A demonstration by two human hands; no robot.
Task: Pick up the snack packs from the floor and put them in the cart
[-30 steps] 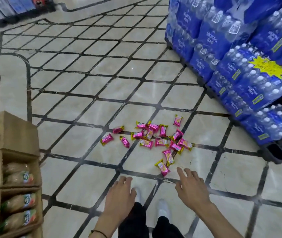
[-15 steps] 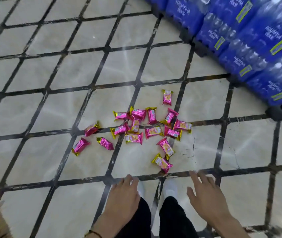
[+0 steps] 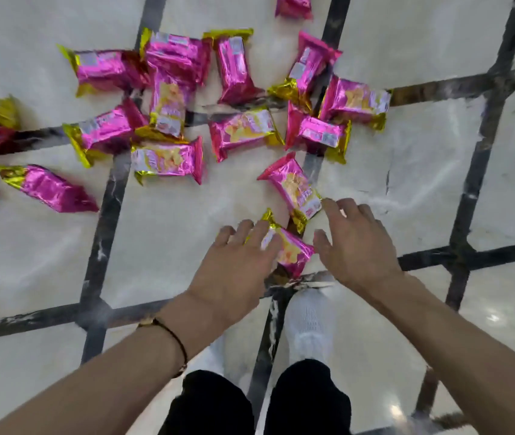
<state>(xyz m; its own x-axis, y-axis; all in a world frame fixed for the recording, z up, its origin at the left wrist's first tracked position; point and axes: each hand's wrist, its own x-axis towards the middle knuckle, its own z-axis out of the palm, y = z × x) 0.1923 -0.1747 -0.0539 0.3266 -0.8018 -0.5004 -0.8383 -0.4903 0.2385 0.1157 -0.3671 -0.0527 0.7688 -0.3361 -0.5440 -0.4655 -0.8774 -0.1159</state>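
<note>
Both empty and spread: curl left grip round near pack at its fingertips, right grip round next pack just ahead, lifting clear off floor.

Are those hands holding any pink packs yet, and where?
Nothing is held. Both hands are open: the left hand reaches over one edge of the nearest snack pack, the right hand hovers beside it.

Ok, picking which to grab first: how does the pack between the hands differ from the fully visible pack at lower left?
The pack between the hands shows its printed picture side; the lower-left pack shows plain pink foil. The left hand's fingers overlap the first; the lower-left pack lies clear of it. Both are pink with gold ends.
</note>
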